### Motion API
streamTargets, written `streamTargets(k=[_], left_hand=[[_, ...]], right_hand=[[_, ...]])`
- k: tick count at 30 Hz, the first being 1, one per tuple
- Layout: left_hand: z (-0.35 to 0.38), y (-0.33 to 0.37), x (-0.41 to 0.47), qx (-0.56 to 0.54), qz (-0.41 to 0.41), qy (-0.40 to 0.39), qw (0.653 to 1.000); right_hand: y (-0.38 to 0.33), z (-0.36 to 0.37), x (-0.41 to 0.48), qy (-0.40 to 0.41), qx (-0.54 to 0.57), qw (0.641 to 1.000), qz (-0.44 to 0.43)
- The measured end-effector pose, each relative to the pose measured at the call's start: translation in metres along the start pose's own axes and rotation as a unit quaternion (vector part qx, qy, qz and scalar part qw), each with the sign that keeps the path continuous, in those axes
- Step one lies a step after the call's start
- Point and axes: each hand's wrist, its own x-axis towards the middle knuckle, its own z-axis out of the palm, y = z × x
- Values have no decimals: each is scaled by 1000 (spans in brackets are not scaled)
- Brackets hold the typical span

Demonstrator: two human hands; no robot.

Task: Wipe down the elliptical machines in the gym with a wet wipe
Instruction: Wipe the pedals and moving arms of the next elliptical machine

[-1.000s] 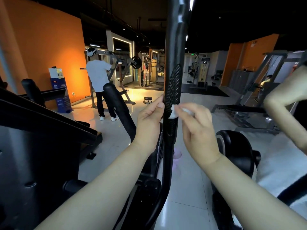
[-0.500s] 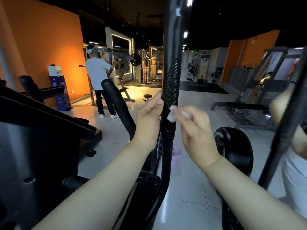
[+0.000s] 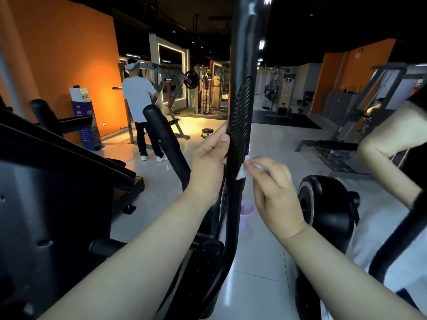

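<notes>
Head view. Both forearms, bare, enter from 6 o'clock and reach up and forward to the elliptical bar [image 3: 242,54]. This is a black upright tube running from 6 to 12 o'clock through frame centre, curved at its foot.

Left hand [image 3: 209,165]: at 9 o'clock of the bar, wrist straight, back of hand to camera. Fingers curled round the bar's far side. Thumb lies upward along the left edge of the ribbed grip [image 3: 240,125]. The hand grasps the bar.

Right hand [image 3: 275,197]: at 4 o'clock of the grip, knuckles toward camera. Fingers bunched, pinching the wet wipe [image 3: 243,171] at the fingertips.

Wipe: small, white, a crumpled wad. Its left edge touches the bar's right edge at the lower end of the ribbed grip.

Materials:
- Ribbed grip is a long oval panel, matte black, with close diagonal ridges.
- The bar above it is smooth and glossy, with light glints.
- A second handle [image 3: 166,144] at 9 o'clock of the left hand is thick, rounded and padded-looking.
- A flywheel housing [image 3: 330,209] at 3 o'clock is round black plastic with a pale rim.
- The floor [image 3: 265,262] is pale glossy tile.
- A small lilac mesh basket [image 3: 246,212] stands on the floor just right of the bar.

Another person's bare forearm [image 3: 388,153] shows at 3 o'clock, at the frame edge. A person in a white shirt [image 3: 137,105] stands at 10 o'clock, well apart, by an orange wall [image 3: 69,54].
</notes>
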Motion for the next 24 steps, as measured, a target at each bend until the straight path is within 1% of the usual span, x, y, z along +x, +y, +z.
streamTargets(k=[5,6,8,10,11,12,15,16,18,20,22,23,24], left_hand=[[1,-4,0,-8,-7,20,1000],[1,-4,0,-6,-8,22,1000],[-1,-5,0,-3,-7,25,1000],[-2,-5,1,8,-12,25,1000],[-2,-5,0,13,-13,27,999],[-2,-5,0,15,-15,34,999],[0,-2,-2,8,-27,46,999],[-1,-2,-3,9,-26,44,999],[-2,-1,-3,8,-19,31,999],[-4,0,-2,14,-16,25,999],[-2,0,-3,25,-18,22,999],[-2,-1,-4,27,-18,23,999],[-2,-3,-3,28,-19,30,999]], right_hand=[[-7,12,-16,-46,3,995,-84],[-8,12,-17,-47,2,995,-86],[-9,11,-15,-27,21,999,-41],[-14,9,-11,13,52,998,19],[-18,11,-10,30,59,997,36],[-22,14,-10,34,62,997,36],[-32,27,-16,-26,54,998,-31],[-30,28,-17,-37,49,997,-41],[-21,25,-13,-17,46,999,-16],[-14,16,-5,44,44,998,33],[-15,12,-2,78,40,994,63],[-18,13,-2,80,39,994,57],[-22,16,-5,70,32,996,34]])
